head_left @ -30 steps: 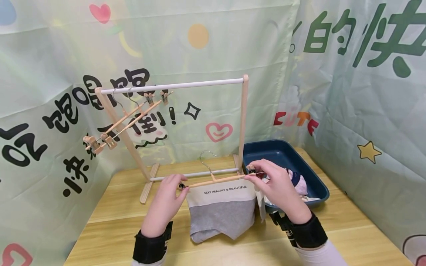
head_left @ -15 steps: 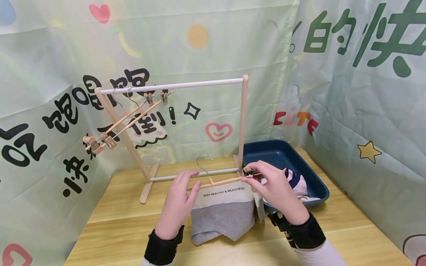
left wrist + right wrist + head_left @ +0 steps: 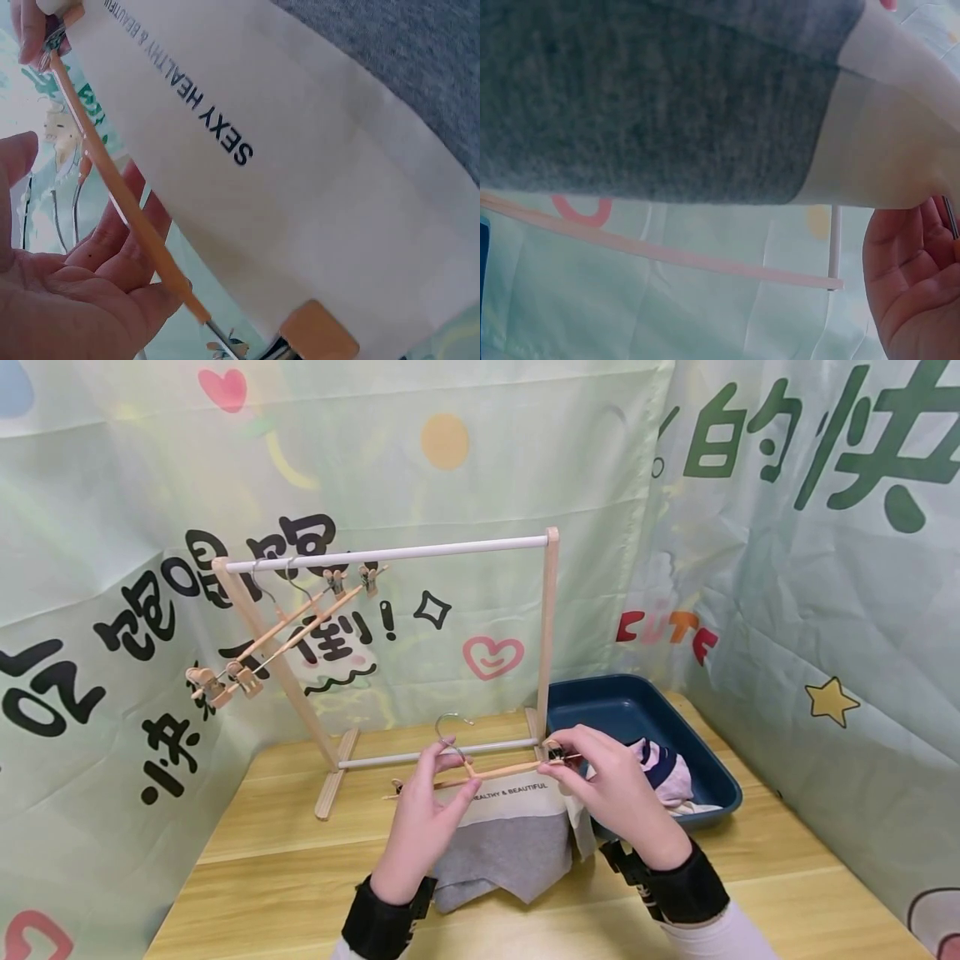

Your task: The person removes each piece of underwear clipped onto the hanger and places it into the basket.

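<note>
A wooden clip hanger (image 3: 510,769) with a metal hook (image 3: 450,718) is held above the table, in front of the rack. A grey garment (image 3: 510,852) with a cream printed band hangs from it; an orange clip (image 3: 319,330) sits at the band's edge in the left wrist view. My right hand (image 3: 622,793) pinches the clip at the hanger's right end. Around the middle of the bar, below the hook, is my left hand (image 3: 420,831). Its fingers pass behind the bar, and its thumb stands apart from them in the left wrist view.
Behind the hands stands a wooden rack (image 3: 549,635) with a white top rail (image 3: 420,552). Two clip hangers (image 3: 300,627) hang at its left end. A dark blue tub (image 3: 712,768) on the right holds striped cloth (image 3: 667,768). Printed curtains enclose the wooden table (image 3: 247,877).
My left hand has let go of the hanger's left end and moved right to its middle. The right hand still pinches its clip, and the hanger has shifted slightly left.
</note>
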A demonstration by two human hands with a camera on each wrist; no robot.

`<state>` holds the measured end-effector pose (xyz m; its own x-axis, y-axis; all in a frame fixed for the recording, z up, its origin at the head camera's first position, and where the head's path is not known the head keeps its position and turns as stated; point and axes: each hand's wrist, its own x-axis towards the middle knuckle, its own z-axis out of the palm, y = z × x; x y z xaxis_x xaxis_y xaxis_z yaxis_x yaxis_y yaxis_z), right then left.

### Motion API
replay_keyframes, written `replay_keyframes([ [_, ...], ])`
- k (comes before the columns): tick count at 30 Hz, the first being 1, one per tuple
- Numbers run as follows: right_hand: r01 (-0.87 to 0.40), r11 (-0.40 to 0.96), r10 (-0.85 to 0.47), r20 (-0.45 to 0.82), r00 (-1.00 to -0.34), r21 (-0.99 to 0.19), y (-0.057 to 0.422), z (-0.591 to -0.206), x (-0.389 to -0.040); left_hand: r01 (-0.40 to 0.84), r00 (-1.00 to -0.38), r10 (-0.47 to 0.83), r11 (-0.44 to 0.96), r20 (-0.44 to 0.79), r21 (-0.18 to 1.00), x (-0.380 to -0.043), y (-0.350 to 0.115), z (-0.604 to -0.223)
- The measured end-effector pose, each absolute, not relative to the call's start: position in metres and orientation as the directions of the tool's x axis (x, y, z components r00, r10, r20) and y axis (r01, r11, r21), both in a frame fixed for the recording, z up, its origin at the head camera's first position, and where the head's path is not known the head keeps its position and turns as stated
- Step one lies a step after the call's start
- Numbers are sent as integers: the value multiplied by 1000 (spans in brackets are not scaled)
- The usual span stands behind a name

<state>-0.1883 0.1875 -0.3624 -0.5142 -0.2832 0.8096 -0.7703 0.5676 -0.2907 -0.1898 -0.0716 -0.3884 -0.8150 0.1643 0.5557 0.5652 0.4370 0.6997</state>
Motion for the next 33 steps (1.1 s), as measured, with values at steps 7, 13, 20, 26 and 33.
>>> replay_keyframes([
  [7,-780,555,-307,800,-515,-289,184,-363,-187,537,-836,167,444,522,718,-192,-69,-390],
  [13,-787,561,-311,816,-488,-256,181,-364,-186,572,-810,184,455,557,682,-194,-66,-391],
  [20,-827,536,-317,866,-387,-173,178,-363,-186,587,-798,193,464,571,664,-194,-65,-392],
  [26,-835,526,-318,874,-369,-161,177,-363,-186,575,-805,184,476,564,665,-193,-66,-393],
  [33,-835,521,-316,870,-380,-176,177,-364,-187,551,-823,175,480,541,683,-193,-68,-393],
])
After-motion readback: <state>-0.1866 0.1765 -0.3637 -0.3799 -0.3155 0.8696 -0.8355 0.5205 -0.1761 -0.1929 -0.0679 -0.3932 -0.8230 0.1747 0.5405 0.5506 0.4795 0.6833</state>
